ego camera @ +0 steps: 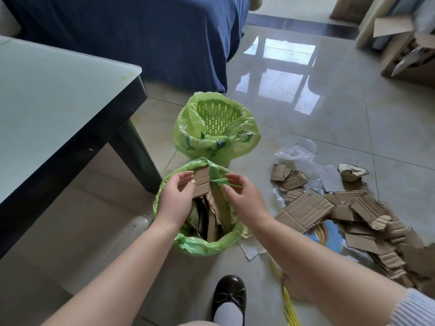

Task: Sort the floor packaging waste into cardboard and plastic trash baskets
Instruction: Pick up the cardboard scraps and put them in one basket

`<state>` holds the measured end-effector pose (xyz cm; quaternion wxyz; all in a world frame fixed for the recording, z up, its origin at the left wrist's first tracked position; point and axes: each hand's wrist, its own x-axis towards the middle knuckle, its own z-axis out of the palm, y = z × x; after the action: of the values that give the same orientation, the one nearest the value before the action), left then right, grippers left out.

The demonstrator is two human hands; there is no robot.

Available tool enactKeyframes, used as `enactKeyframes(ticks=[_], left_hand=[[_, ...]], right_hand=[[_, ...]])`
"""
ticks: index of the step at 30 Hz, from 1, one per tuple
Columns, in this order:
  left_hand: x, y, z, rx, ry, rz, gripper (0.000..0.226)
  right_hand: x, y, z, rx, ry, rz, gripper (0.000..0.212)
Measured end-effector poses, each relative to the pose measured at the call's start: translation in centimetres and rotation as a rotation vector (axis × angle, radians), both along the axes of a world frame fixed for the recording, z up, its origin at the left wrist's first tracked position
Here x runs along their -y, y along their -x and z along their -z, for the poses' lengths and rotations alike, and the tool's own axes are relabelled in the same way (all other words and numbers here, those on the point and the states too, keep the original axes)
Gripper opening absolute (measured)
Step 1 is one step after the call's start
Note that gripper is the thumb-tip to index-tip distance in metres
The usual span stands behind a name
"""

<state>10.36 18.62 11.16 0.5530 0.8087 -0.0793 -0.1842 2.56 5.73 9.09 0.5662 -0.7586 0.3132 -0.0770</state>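
Note:
Two baskets lined with green plastic bags stand on the tiled floor. The near basket [207,247] holds several cardboard pieces standing on end. The far basket [216,118] shows only its slotted green wall inside. Over the near basket, my left hand [175,200] is shut on a small brown cardboard piece [202,181] held upright at the rim. My right hand [241,200] pinches the bag's stretched green rim [220,181] beside that piece. To the right, a pile of torn cardboard [329,208] lies on the floor, with clear plastic film [297,154] behind it.
A glass-topped table [58,102] with dark legs stands at the left, close to the baskets. A blue cloth [141,31] hangs behind. Open cardboard boxes [404,57] sit at the far right. My dark shoe [229,294] and a yellow strip [289,307] are near the bottom.

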Motion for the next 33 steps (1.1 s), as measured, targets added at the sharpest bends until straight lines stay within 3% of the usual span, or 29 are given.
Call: enactKeyframes(ticks=[4, 11, 19, 24, 28, 33], left_hand=[[2.6, 1.7, -3.7, -0.061, 0.123, 0.210, 0.016], [10.6, 5.8, -4.2, -0.108, 0.077, 0.481, 0.014], [21.5, 8.4, 1.0, -0.152, -0.101, 0.629, 0.016], [26.8, 8.3, 7.3, -0.096, -0.345, 0.739, 0.020], [29.4, 8.5, 13.4, -0.054, -0.597, 0.876, 0.039], [30.8, 9.5, 19.8, 0.012, -0.748, 0.781, 0.084]], right_hand=[[4.4, 3.7, -2.9, 0.008, 0.095, -0.039, 0.025], [15.5, 11.1, -5.5, -0.163, 0.334, -0.074, 0.025], [26.1, 18.1, -1.4, -0.279, 0.362, 0.078, 0.024], [30.9, 20.9, 4.5, -0.394, 0.353, 0.161, 0.025], [33.0, 22.0, 10.3, -0.608, 0.392, 0.085, 0.038], [35.3, 23.2, 15.3, -0.774, 0.397, 0.097, 0.063]])
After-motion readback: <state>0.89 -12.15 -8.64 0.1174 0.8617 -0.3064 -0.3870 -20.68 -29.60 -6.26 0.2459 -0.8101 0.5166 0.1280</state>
